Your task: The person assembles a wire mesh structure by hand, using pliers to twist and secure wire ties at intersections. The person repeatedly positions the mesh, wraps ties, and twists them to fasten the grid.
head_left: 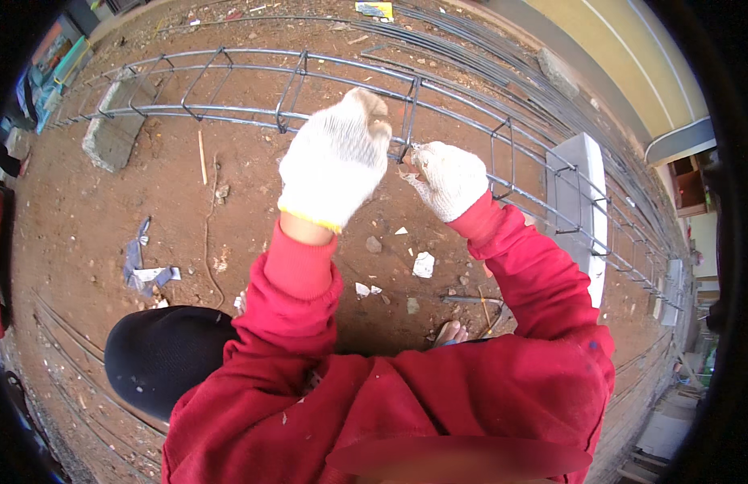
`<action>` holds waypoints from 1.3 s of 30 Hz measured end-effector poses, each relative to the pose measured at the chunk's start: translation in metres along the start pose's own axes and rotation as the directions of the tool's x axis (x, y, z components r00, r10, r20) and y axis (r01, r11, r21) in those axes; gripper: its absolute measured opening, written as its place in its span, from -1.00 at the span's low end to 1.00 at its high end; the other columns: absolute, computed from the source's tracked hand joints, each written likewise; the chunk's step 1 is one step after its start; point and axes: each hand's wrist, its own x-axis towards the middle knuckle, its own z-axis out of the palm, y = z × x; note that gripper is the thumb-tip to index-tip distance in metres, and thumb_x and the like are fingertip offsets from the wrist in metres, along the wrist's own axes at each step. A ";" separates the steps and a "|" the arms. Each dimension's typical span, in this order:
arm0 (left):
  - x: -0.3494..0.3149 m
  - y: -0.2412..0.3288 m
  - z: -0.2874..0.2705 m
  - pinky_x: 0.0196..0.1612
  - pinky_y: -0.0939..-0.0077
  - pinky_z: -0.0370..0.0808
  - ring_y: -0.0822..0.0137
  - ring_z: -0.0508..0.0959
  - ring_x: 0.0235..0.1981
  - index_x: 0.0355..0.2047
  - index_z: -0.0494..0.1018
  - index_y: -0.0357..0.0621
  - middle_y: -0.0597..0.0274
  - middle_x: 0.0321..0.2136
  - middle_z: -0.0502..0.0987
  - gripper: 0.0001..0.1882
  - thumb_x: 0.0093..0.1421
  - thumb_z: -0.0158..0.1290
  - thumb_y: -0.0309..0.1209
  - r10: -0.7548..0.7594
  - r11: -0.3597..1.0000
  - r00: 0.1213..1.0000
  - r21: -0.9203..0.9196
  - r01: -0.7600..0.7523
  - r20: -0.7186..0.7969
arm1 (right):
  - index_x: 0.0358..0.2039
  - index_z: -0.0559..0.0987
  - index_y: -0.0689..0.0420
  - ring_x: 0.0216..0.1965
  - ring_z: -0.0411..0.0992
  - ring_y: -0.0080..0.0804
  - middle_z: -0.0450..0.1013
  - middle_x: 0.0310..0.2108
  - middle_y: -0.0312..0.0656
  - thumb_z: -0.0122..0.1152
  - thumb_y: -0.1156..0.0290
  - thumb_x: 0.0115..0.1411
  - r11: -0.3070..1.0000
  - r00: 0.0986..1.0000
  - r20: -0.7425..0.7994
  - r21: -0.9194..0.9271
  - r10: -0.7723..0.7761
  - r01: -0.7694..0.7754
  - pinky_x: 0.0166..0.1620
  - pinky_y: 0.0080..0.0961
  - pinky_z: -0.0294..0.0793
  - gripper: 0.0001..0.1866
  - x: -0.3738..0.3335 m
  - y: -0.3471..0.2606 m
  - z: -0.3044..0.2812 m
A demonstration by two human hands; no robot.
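Observation:
A long rebar cage of steel bars and square stirrups runs across in front of me. My left hand, in a white knit glove with a yellow cuff edge, is closed in a fist over the cage's near bar; what is inside it is hidden. To its right, my right hand, gloved in white too, has its fingers pinched together beside a dark stirrup where it meets the near bar. Anything in that pinch is too small to make out. Loose or torn glove fabric hangs by the fingertips.
A concrete block props the cage at left, a white-edged grey block at right. Loose steel bars lie beyond it. On the dirt are a thin stick, a grey rag, a bent metal tool and rubble.

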 end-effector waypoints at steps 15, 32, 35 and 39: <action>0.056 0.034 -0.025 -0.27 0.22 0.54 -0.02 0.59 -0.29 -0.36 0.50 -0.11 0.01 -0.38 0.58 -0.77 0.02 0.17 -0.27 0.132 0.918 0.979 0.354 -0.181 0.158 | -0.21 0.63 0.21 -0.41 0.48 -0.53 0.57 -0.44 -0.30 0.20 0.39 0.14 0.551 0.903 0.378 0.718 0.205 -0.426 -0.30 -0.52 0.49 -0.77 0.069 0.076 -0.020; 0.046 0.058 -0.018 -0.35 0.38 0.53 0.21 0.60 -0.38 -0.28 0.57 -0.18 0.11 -0.39 0.58 -0.74 -0.06 0.24 -0.53 0.604 0.797 0.732 0.213 -0.565 -0.317 | -0.28 0.64 0.16 -0.45 0.52 -0.14 0.55 -0.48 -0.06 0.25 0.38 0.03 0.790 0.938 0.310 0.610 -0.157 -0.069 -0.30 -0.32 0.50 -0.77 0.053 0.059 0.003; 0.034 0.066 -0.021 -0.45 0.43 0.51 0.21 0.61 -0.45 -0.29 0.56 -0.20 0.11 -0.42 0.59 -0.76 -0.03 0.24 -0.48 0.322 0.929 0.947 0.197 -0.314 -0.009 | -0.29 0.64 0.18 -0.44 0.53 -0.17 0.55 -0.47 -0.04 0.23 0.35 0.05 0.803 0.954 0.284 0.589 -0.100 -0.091 -0.31 -0.33 0.50 -0.77 0.055 0.059 -0.004; -0.019 0.042 0.010 -0.49 0.41 0.53 0.23 0.62 -0.55 -0.22 0.52 -0.21 0.15 -0.48 0.62 -0.79 0.15 0.12 -0.39 -0.226 0.771 0.538 -0.188 0.608 0.812 | -0.27 0.64 0.20 -0.40 0.55 -0.23 0.57 -0.43 -0.04 0.24 0.31 0.07 0.772 0.931 0.353 0.615 -0.092 -0.158 -0.28 -0.35 0.51 -0.74 0.058 0.058 -0.012</action>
